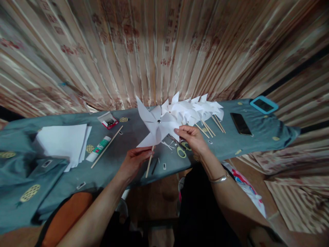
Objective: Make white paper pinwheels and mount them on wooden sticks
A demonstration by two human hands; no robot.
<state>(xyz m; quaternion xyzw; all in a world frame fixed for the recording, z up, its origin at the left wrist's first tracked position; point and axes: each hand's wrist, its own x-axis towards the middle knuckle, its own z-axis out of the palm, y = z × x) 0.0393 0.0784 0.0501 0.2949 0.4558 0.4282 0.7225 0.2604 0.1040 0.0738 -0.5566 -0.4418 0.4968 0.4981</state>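
A white paper pinwheel [151,120] with a metal pin at its centre is held up over the cloth-covered table. My left hand [135,160] pinches its wooden stick just below the blades. With thumb and fingers, my right hand [192,137] grips the tip of a blade on the right side. Behind lies a row of finished-looking white pinwheels [189,110], their sticks pointing toward me. Scissors [181,152] with green-ringed handles lie partly hidden under my right hand, beside thin paper scraps [168,145]. A small dark rod [155,167] rests near the held stick.
On the left are a stack of white paper [63,140], a glue stick [99,149], a loose wooden stick [107,146] and an open box of pins [108,120]. A phone [241,124] and a blue-framed device [264,104] lie right. A curtain [154,51] hangs behind the table.
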